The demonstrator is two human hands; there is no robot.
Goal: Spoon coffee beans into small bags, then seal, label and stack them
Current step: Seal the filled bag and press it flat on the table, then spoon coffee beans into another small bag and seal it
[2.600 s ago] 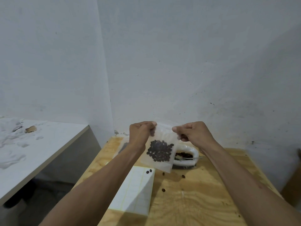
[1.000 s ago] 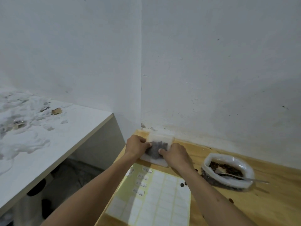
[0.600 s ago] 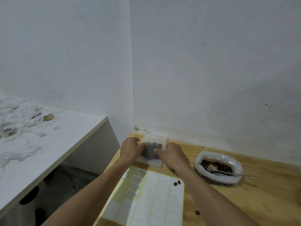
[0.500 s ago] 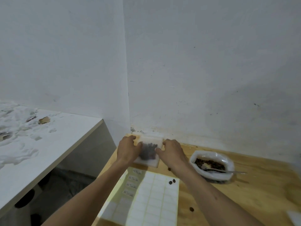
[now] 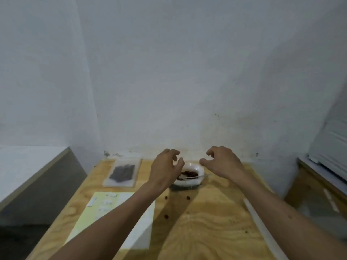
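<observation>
Both hands are raised above the wooden surface, empty, with fingers loosely curled and thumbs apart from the fingers. The left hand hovers in front of the open white bag of coffee beans and covers that bag's left portion; the right hand hovers just to the right of and above it. Neither hand touches anything. A metal spoon lies in the open bag, its bowl partly hidden behind the left hand and its handle pointing right. The filled small bag lies flat at the far left corner of the surface, close to the wall; whether more bags are stacked beneath it cannot be determined, and motion blur hides any label on it. The label sheet lies nearer the person, partly covered by the left forearm; a few labels appear to be missing from its upper rows, but detail is soft. Several loose beans lie scattered on the surface. A pale strip beside the right forearm is cut off by the arm and cannot be identified.
</observation>
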